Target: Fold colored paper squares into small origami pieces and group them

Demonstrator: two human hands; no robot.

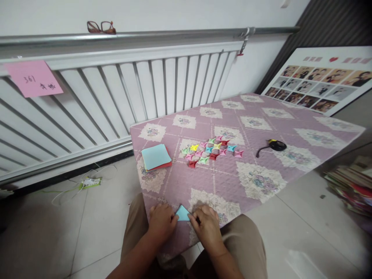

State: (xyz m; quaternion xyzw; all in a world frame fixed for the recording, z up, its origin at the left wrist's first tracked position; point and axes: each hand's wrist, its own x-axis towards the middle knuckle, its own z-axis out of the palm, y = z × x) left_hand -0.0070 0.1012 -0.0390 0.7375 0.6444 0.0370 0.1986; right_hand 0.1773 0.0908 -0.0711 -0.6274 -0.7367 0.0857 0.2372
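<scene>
A small light-blue paper [183,214], folded to a triangle with its point away from me, lies on the patterned tablecloth near the front edge. My left hand [162,221] holds its left corner, fingers curled. At the right corner, my right hand [205,224] grips the paper with thumb and bent fingers. Beyond them, a stack of square paper sheets [156,156], light blue on top with red and yellow edges below, rests at the table's left. Several small folded paper pieces [213,149] in pink, red, green, yellow and blue are set out in slanting rows mid-table.
A black object [277,145] with a yellow part and a short strap lies on the right of the table. A white radiator [174,83] stands behind the table. A photo board [322,79] leans at the back right. Glasses [101,27] rest on the pipe.
</scene>
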